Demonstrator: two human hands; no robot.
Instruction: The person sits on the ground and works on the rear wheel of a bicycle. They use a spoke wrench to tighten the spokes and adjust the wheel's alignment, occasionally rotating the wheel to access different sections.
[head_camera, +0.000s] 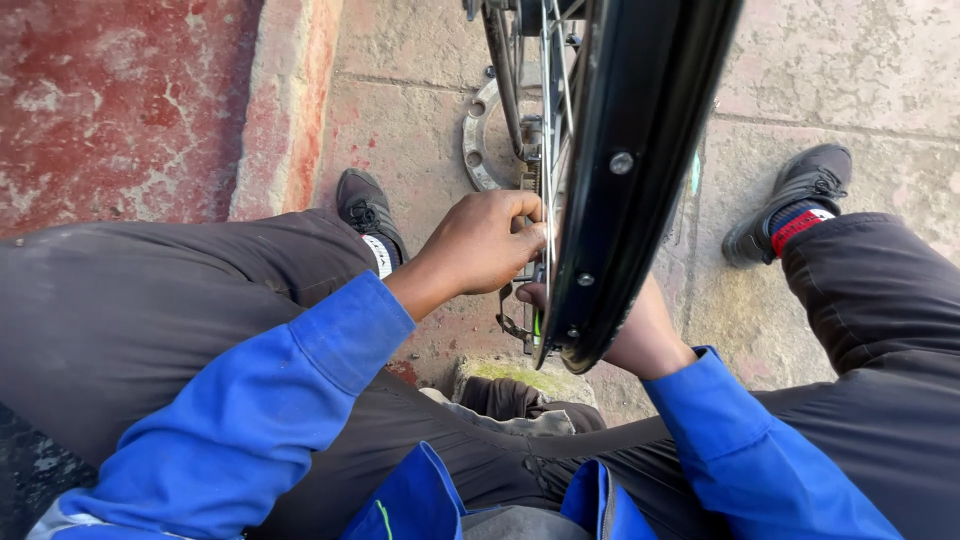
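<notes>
A black bicycle wheel rim (640, 150) stands upright between my knees, seen edge-on, with thin metal spokes (550, 110) on its left side. My left hand (485, 240) is closed with its fingertips pinching a spoke close to the rim. My right hand (640, 335) is under and behind the rim's lower edge, mostly hidden by it; its grip cannot be made out. Both arms wear blue sleeves. A small metal part hangs just below my left hand by the rim.
A round metal disc with holes (480, 135) lies on the concrete ground beyond the wheel. My black shoes (368, 208) (795, 195) rest on either side. A red painted raised curb (285, 100) runs along the left. A mossy stone (520, 375) sits under the wheel.
</notes>
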